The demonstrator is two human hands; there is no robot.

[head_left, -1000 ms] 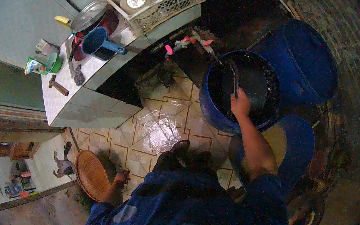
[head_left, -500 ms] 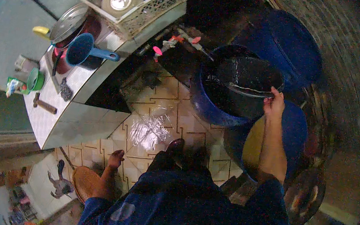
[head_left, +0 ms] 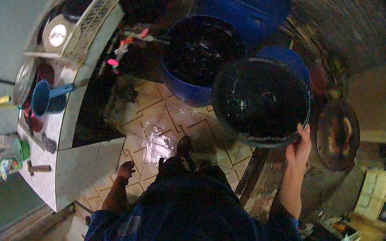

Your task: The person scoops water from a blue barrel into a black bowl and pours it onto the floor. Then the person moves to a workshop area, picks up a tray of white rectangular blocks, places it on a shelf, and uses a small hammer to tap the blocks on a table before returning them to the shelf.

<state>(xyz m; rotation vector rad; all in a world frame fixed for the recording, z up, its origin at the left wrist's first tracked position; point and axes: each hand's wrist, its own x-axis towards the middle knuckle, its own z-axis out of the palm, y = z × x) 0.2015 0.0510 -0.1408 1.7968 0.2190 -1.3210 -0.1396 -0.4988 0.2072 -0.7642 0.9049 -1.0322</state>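
My right hand (head_left: 300, 145) is closed on the near right rim of a wide black basin (head_left: 261, 102). The basin hangs tilted, its wet, shiny inside facing up. It is in front of and to the right of an open blue barrel (head_left: 191, 93), which holds dark water (head_left: 205, 49). Their edges overlap in view; I cannot tell whether they touch. My left hand (head_left: 126, 170) hangs low beside my body above the tiled floor, holding nothing, fingers loosely apart.
A tiled counter (head_left: 82, 167) at left carries a white crate (head_left: 102, 16) of dishes, a blue dipper (head_left: 41, 98), a hammer (head_left: 39, 168) and a green cup (head_left: 21, 150). Pink-handled taps (head_left: 123, 48) stick out beyond it. More blue barrels (head_left: 247, 1) stand behind. Wet floor tiles (head_left: 158, 143) shine.
The basin has come out from over the barrel's mouth, toward me and to the right, in my right hand. My view has turned right. My left hand stays low and free.
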